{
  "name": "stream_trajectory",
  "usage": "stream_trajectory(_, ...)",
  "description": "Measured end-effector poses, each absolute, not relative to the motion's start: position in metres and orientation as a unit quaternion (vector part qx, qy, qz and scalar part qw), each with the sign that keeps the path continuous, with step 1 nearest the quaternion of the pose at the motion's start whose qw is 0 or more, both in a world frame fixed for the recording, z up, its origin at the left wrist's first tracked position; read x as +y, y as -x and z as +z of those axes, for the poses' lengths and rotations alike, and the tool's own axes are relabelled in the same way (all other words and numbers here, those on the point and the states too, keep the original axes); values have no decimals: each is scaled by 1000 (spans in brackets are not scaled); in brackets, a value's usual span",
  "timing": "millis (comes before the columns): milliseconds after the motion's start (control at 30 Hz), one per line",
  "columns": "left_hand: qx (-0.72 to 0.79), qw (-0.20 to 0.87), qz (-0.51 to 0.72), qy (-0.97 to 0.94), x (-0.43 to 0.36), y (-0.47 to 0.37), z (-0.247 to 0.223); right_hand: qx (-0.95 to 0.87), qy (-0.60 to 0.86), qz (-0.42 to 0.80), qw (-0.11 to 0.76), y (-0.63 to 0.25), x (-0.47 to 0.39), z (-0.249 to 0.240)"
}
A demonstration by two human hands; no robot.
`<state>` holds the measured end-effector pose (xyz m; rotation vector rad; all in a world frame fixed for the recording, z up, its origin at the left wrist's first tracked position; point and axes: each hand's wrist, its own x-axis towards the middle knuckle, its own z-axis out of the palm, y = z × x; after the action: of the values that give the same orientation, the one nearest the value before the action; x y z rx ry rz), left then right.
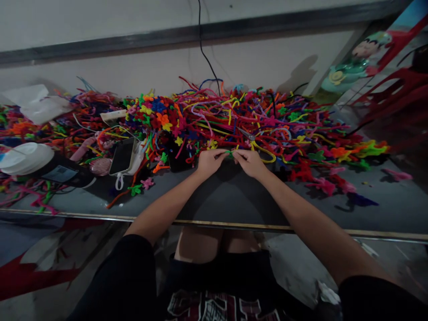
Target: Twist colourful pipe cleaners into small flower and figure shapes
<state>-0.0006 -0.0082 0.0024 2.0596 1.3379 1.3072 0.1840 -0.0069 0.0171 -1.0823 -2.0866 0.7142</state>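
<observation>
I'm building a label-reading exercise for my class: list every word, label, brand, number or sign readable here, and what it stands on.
No text can be read with certainty.
Label on the dark cup: what looks like a square code, print too small and blurred to read.
Lettering on the black shirt: cut off at the bottom edge, too unclear to quote.

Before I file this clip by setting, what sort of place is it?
Probably a small craft workspace: a heap of colorful pipe cleaners along the grey table, fuzzy flowers among them, and a small green piece held between the left hand and right hand.
</observation>
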Motion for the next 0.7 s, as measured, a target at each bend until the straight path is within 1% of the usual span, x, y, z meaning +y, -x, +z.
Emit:
stream_trajectory(167, 492, 185, 470, -710, -10, -1, 4, -815, 442, 198, 318, -184, -8, 15)
stream_trajectory(233, 499, 204, 478, -693, -9, -2, 4, -816, 450, 186, 312, -184, -8, 15)
stream_trajectory(400, 496, 316, 507, -630, -4, -5, -1, -797, 439, 258, 325, -184, -10, 20)
stream_trajectory(467, 488, 339, 509, -623, -3, -5, -3, -792, 433, 277, 330, -184, -10, 21)
stream_trajectory(700, 457, 288, 472, -697, -8, -3, 4, -821, 428, 221, 308, -186, -5, 16)
